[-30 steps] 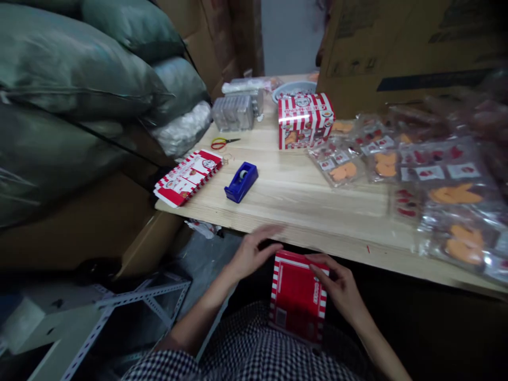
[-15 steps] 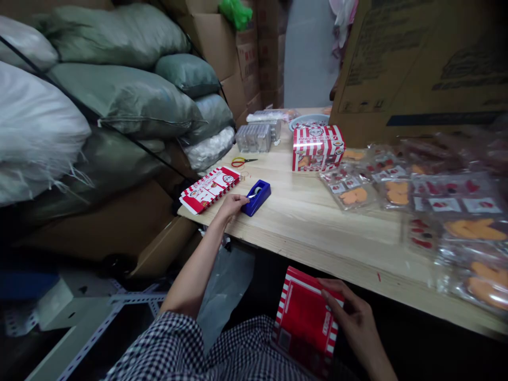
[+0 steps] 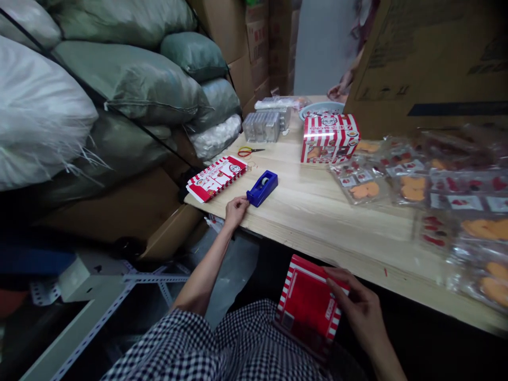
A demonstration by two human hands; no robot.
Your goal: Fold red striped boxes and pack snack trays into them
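Note:
My left hand (image 3: 237, 210) is closed in a pinch at the front cutting edge of a blue tape dispenser (image 3: 262, 189), on the end of the clear tape, which barely shows. A white roll sits inside the dispenser. Above my lap, my right hand (image 3: 357, 299) grips a red box with white-striped edges (image 3: 307, 304) by its right side, thumb across the face. The box is tilted, and its lower end is in shadow. To the left of the dispenser lies a flat red-and-white printed carton (image 3: 217, 179).
Yellow-handled scissors (image 3: 251, 152) lie behind the dispenser. Clear plastic cases (image 3: 261, 127), a pale blue basin (image 3: 321, 110) and a striped box (image 3: 330, 138) stand at the back. Bagged orange pieces (image 3: 364, 189) cover the table's right side. Stuffed sacks (image 3: 130, 79) rise at left; another person's hand (image 3: 337, 92) shows behind.
My left hand has drawn back from above the dispenser's front to its near end, pulling tape. My right hand still holds the box. The view has shifted slightly, and a person's hand appears behind.

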